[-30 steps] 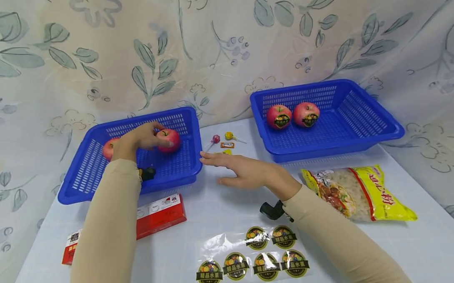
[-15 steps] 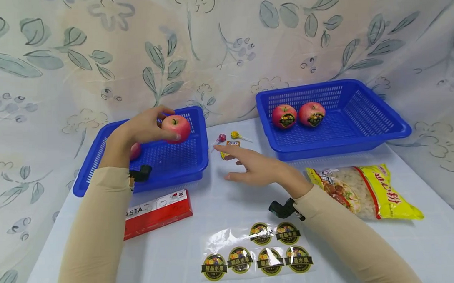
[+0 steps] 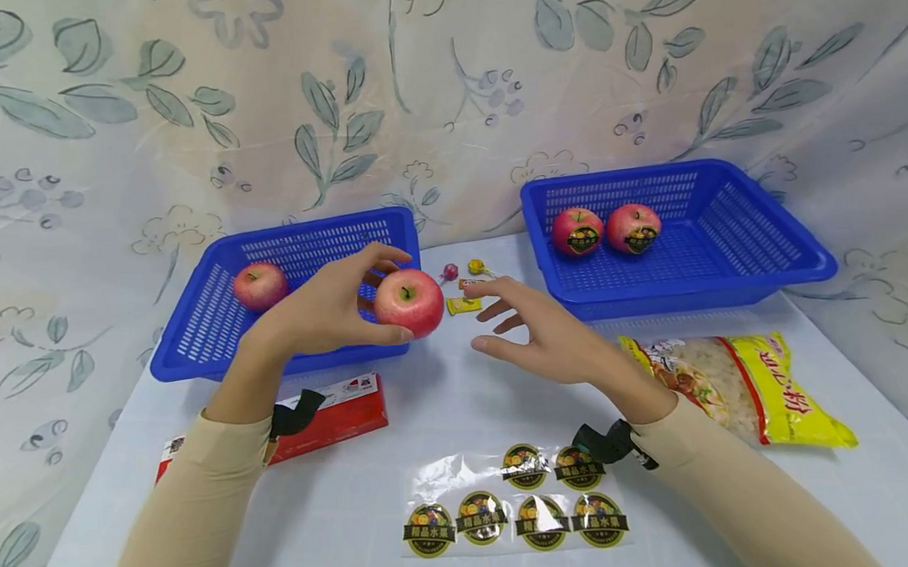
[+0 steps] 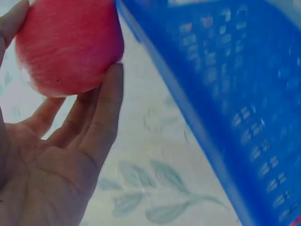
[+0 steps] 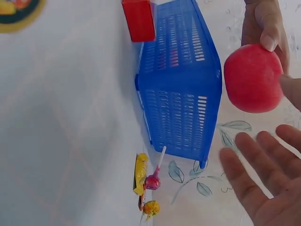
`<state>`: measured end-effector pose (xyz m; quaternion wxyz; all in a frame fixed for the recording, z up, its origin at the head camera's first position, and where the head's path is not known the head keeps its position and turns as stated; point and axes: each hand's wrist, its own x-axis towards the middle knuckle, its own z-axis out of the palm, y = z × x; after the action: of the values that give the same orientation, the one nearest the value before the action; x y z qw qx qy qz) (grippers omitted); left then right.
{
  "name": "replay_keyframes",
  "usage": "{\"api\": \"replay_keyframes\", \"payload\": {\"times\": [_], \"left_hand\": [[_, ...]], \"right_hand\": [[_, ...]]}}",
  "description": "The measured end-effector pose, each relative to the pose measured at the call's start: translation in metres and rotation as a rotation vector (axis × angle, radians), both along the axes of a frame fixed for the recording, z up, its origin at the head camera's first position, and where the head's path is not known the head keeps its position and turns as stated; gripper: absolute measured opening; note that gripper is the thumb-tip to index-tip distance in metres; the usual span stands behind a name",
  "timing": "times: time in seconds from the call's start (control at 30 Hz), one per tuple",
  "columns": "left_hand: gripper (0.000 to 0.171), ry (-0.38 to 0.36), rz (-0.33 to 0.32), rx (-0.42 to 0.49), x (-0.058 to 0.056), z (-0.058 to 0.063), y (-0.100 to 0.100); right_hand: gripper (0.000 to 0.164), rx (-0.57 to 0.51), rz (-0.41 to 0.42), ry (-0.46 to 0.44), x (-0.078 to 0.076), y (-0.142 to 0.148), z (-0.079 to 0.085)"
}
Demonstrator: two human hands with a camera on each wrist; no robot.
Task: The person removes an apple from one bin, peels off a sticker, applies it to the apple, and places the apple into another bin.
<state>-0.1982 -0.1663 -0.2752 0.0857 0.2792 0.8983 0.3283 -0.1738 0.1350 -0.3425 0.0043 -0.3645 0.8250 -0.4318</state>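
The person's left hand (image 3: 327, 309) grips an apple (image 3: 410, 303), thumb across its near lower side and fingers curled round the back. From here the fruit looks plump and round, pinkish red with fine pale streaks, lightening to a yellow-green hollow where a short dark stem stands up; seen from the left wrist, its flank is a deeper red. It is up in the air, above the rim of the left blue basket (image 3: 332, 233), at that basket's right end. The right hand (image 3: 542, 335) is near the apple but apart from it, fingers spread and loosely bent, holding nothing. A second red apple (image 3: 260, 287) sits in the left basket. Just beyond the hands lie a pink lollipop (image 3: 449, 272), a yellow lollipop (image 3: 477, 267) and a yellow-wrapped sweet (image 3: 464, 305). Nearer the person are a red box (image 3: 346, 416) and a clear sheet of round black-and-gold labels (image 3: 500, 515). Off to the right, a yellow-ended food bag (image 3: 735, 390) lies before another blue basket (image 3: 760, 239), where two apples (image 3: 576, 221) sit side by side, each wearing such a label.
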Motion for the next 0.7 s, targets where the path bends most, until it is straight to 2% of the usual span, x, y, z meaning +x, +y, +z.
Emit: {"api": "replay_keyframes", "payload": {"times": [0.2, 0.4, 0.57, 0.7], "left_hand": [[0.088, -0.042, -0.068, 0.098, 0.023, -0.020, 0.023], [0.093, -0.026, -0.093, 0.150, 0.041, -0.035, 0.041], [0.076, 0.000, -0.078, 0.243, 0.049, -0.053, 0.049], [0.061, 0.034, -0.060, 0.248, 0.049, -0.068, 0.057]], "right_hand": [[0.055, -0.020, -0.060, 0.031, 0.017, 0.006, -0.004], [0.059, -0.071, -0.038, -0.010, 0.030, 0.011, -0.012], [0.056, -0.071, 0.011, -0.051, 0.033, 0.020, -0.015], [0.054, -0.002, 0.060, -0.059, 0.029, 0.030, -0.017]]}}
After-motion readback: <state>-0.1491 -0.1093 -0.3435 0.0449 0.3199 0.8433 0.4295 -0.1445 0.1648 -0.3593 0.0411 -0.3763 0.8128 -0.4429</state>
